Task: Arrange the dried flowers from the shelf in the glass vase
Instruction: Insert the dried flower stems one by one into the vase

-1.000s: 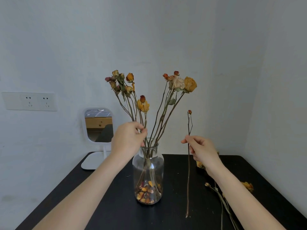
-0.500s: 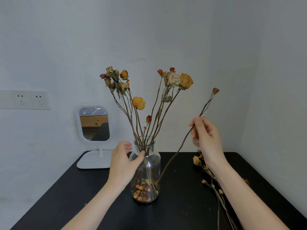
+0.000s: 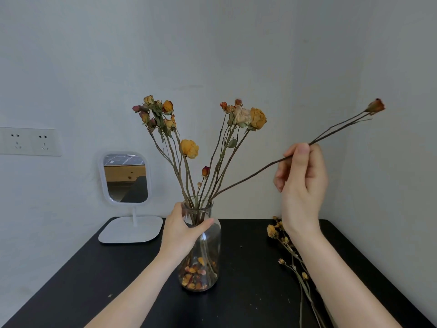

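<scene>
- two hands work at a glass vase standing on the black table.
- left hand wraps fingers and thumb round the vase neck.
- right hand, raised right of the vase, pinches a long dried stem between thumb and curled fingers.
- the stem slants from the vase mouth, past those fingers, up to its red bud.
- loose dried flowers lie on the table beside the right forearm.
</scene>
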Tool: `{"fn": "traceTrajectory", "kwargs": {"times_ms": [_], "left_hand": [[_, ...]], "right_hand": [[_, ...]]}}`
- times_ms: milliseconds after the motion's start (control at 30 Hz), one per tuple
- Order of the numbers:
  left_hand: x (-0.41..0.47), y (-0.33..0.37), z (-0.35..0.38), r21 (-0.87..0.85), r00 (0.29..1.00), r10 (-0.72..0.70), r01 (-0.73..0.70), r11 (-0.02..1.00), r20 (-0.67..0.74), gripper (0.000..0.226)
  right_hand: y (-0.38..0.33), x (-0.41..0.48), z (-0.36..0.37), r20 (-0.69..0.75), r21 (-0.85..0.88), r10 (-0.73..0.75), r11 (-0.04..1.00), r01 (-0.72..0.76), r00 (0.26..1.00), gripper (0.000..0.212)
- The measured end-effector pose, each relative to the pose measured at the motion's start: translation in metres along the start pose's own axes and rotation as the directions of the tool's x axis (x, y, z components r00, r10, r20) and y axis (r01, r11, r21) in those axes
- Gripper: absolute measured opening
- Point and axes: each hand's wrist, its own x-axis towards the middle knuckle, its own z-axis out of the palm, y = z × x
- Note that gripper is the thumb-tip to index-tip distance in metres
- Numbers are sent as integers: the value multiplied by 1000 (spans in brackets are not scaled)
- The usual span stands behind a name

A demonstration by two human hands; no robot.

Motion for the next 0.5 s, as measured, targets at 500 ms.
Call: {"fn": "traceTrajectory", "kwargs": {"times_ms": [500], "left_hand": [[-1,-3,3,9,999,28,-28,1000,-20,61]], "right_hand": [[45,-35,35,395,-543,254,840,1,883,17]]}}
